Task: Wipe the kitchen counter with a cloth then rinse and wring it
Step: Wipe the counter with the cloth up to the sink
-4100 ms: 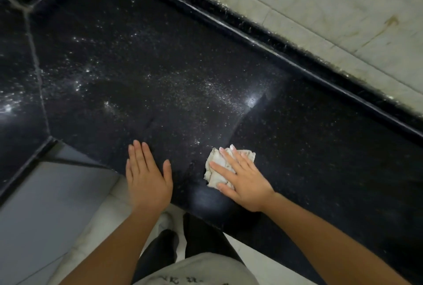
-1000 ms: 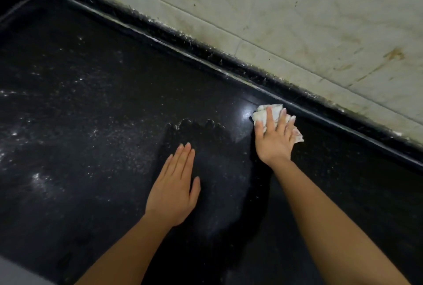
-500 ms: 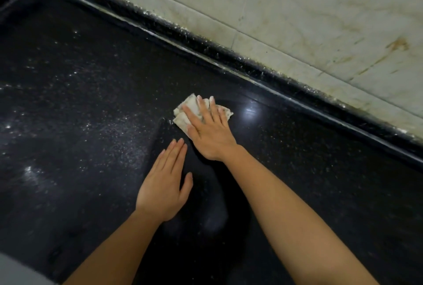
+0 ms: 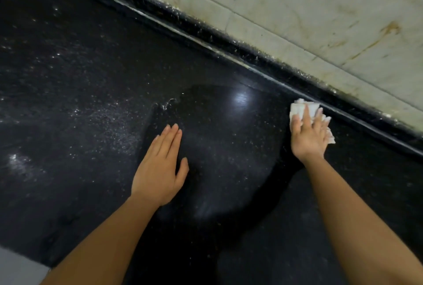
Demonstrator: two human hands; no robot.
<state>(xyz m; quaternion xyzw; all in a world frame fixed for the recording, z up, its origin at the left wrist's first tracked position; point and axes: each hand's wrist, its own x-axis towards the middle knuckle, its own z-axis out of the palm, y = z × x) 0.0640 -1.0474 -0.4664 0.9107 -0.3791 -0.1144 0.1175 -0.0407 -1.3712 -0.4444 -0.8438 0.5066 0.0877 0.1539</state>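
The black stone counter (image 4: 96, 78) fills most of the view, dusted with white specks on its left half. A darker wiped patch lies in the middle. My right hand (image 4: 307, 134) presses a crumpled white cloth (image 4: 297, 108) flat on the counter, close to the raised back edge. The fingers cover most of the cloth. My left hand (image 4: 160, 165) rests palm down on the counter to the left, fingers together, holding nothing.
A black raised strip (image 4: 229, 42) runs diagonally along the counter's back edge, with a stained pale tiled wall (image 4: 309, 10) behind it. A small line of gathered white residue (image 4: 168, 102) marks the wiped patch's left border. Grey floor (image 4: 16, 268) shows at the bottom left.
My right hand has swept the cloth from the middle of the counter back to the right, up against the back edge. My left hand has stayed planted.
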